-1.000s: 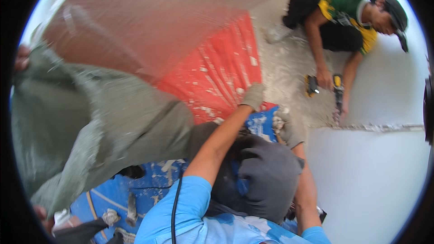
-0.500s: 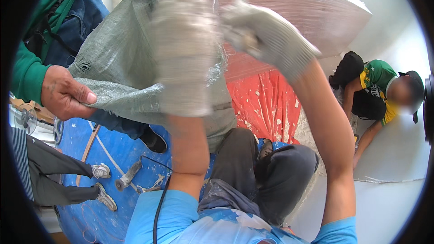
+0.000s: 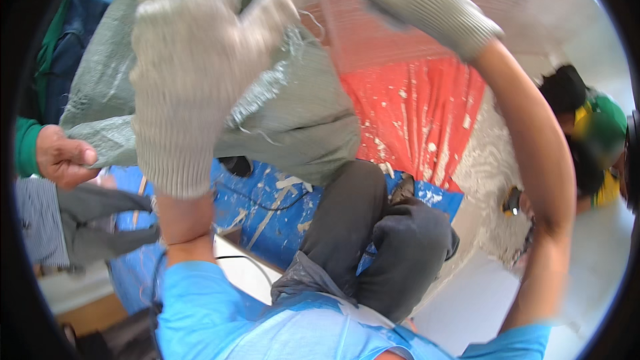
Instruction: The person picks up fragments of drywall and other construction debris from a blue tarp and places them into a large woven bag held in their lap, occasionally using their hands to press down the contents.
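Both my hands wear pale knitted gloves and are raised at the top of the view. My left hand (image 3: 190, 73) is in front of a grey-green woven sack (image 3: 293, 113), its thumb stretched away from the fingers. Motion smears it, and nothing shows in its grip. My right hand (image 3: 417, 7) is curled closed in front of a brownish-red panel (image 3: 507, 0) with a glossy, streaked surface. What those fingers hold, if anything, is hidden. Another person's hand (image 3: 63, 157) in a green sleeve grips the sack's edge at the left. Frayed white threads hang along the sack's mouth.
A red sheet (image 3: 413, 113) flecked with white debris lies beyond my knees. Blue sheeting (image 3: 267, 203) covers the floor at left, crossed by a black cable. A person in grey trousers (image 3: 100, 220) stands far left. Another person in a green cap (image 3: 603, 133) crouches at right.
My hands have moved apart, the left one leftward and the right one up and to the right. The view has shifted, and the co-worker's upper hand on the sack is out of view.
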A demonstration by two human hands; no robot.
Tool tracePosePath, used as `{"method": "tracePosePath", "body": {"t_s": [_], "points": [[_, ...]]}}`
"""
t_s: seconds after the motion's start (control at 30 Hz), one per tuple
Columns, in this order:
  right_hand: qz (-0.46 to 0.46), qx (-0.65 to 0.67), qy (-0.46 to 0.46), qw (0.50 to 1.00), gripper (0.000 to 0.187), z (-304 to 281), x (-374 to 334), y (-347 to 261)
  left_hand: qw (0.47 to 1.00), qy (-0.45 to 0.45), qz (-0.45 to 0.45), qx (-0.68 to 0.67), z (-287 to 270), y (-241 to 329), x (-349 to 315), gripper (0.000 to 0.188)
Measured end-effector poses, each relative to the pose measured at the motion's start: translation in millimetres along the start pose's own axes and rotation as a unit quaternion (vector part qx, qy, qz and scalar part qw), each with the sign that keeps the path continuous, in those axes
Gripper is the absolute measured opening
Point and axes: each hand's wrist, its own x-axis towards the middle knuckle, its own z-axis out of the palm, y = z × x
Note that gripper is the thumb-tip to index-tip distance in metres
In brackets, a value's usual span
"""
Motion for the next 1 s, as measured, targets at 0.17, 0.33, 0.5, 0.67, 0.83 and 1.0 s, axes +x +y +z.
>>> {"method": "tracePosePath", "body": {"t_s": [0.17, 0.33, 0.5, 0.67, 0.83, 1.0], "points": [[0.066, 0.039, -0.129, 0.989, 0.017, -0.2, -52.4, 152.3, 0.953, -0.112, 0.28, -0.042, -25.9, -43.0, -13.3, 0.054], [0.261, 0.086, -0.24, 0.931, 0.031, -36.2, -104.7, 180.0, 0.95, -0.26, 0.147, -0.088, -100.8, -52.3, -36.3, 0.037], [0.249, 0.026, -0.321, 0.913, 0.026, -56.9, -148.7, 201.3, 0.803, -0.589, -0.084, -0.038, -179.8, -53.4, -67.1, 0.041], [0.228, 0.074, -0.317, 0.917, 0.024, -36.0, -176.2, 208.4, 0.74, -0.633, -0.22, -0.06, -244.4, -82.0, -190.5, 0.037], [-0.239, -0.2, -0.294, 0.903, 0.021, -47.6, -196.3, 185.7, 0.593, -0.695, -0.394, -0.101, -282.4, -96.0, -339.3, 0.035], [-0.081, -0.028, -0.423, 0.902, 0.018, -127.8, -184.1, 93.5, 0.477, -0.758, -0.429, -0.119, -341.6, -14.3, -359.6, 0.028]]}}
